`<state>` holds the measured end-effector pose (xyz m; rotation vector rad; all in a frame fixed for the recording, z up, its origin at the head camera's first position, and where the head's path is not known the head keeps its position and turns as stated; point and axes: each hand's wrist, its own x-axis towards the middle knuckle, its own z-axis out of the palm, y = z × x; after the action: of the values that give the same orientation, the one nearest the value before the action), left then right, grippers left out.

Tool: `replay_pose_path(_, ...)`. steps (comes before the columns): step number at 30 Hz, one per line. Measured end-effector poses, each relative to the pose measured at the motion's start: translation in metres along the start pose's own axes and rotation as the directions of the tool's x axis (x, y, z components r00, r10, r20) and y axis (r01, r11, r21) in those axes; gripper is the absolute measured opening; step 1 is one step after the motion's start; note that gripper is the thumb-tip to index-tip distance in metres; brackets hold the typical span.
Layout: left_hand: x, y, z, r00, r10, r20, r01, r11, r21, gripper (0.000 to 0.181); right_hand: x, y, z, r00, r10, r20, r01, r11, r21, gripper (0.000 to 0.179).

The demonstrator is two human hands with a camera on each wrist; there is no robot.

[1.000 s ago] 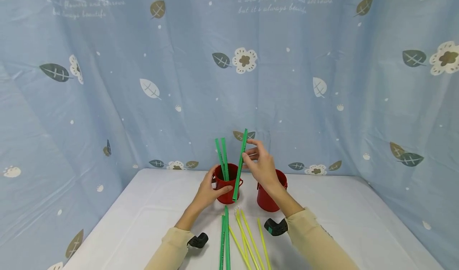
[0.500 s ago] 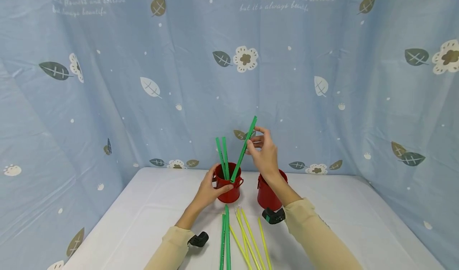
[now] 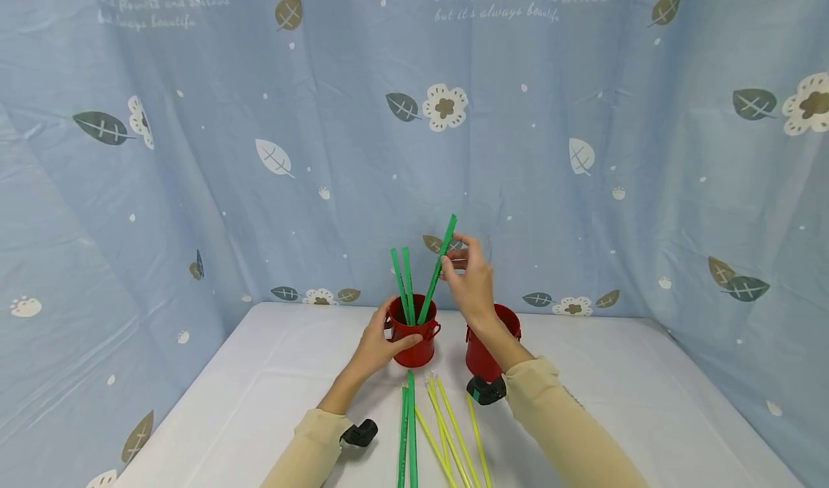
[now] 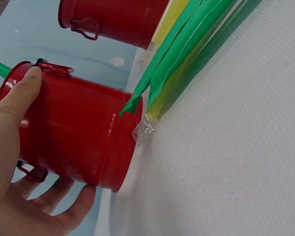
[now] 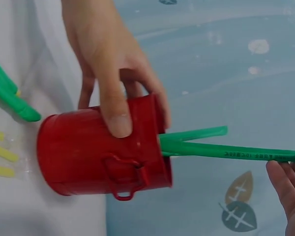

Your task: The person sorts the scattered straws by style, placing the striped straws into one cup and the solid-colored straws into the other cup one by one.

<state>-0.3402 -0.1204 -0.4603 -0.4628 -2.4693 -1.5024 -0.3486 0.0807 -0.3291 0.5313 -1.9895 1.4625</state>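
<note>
In the head view, my left hand (image 3: 374, 344) grips a small red bucket (image 3: 414, 351) from the left side, thumb across its front. Two flat green tubes (image 3: 409, 279) lean inside that bucket. Between thumb and fingers, my right hand (image 3: 474, 286) pinches another green tube (image 3: 437, 276) near its upper part. The lower end of this tube reaches inside the bucket's rim; its tip is hidden. Dark print runs along the held tube (image 5: 250, 153) in the right wrist view. The left wrist view shows my thumb on the bucket wall (image 4: 73, 123), near a handle lug.
To the right stands a second red bucket (image 3: 482, 355), partly behind my right forearm. Green tubes (image 3: 412, 430) and several yellow tubes (image 3: 456, 430) lie on the white table (image 3: 278, 394) in front. A patterned blue curtain (image 3: 337, 150) hangs behind.
My right hand first lifted the green tube from in front of the bucket to above its rim, then lowered it slightly leftward, its end now inside. My left hand stays on the bucket.
</note>
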Motion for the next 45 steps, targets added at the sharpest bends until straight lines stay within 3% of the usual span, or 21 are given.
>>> replay_pose_path(16,0.0,-0.001,0.001,1.0,0.011,0.004,-0.011,1.0,-0.021,0.092,-0.023,0.02,0.015,0.996,0.013,0.094,0.0,0.992,-0.13,0.043)
replay_pose_path(30,-0.001,0.0,0.0,1.0,-0.006,0.011,0.006,1.0,-0.026,0.092,-0.035,0.027,0.024,0.989,0.052,0.139,-0.027,0.984,-0.175,0.038)
replay_pose_path(45,0.0,-0.002,0.0,1.0,0.006,0.003,-0.006,0.999,-0.036,0.092,-0.037,0.028,0.02,0.98,0.092,0.175,-0.064,0.985,-0.159,0.034)
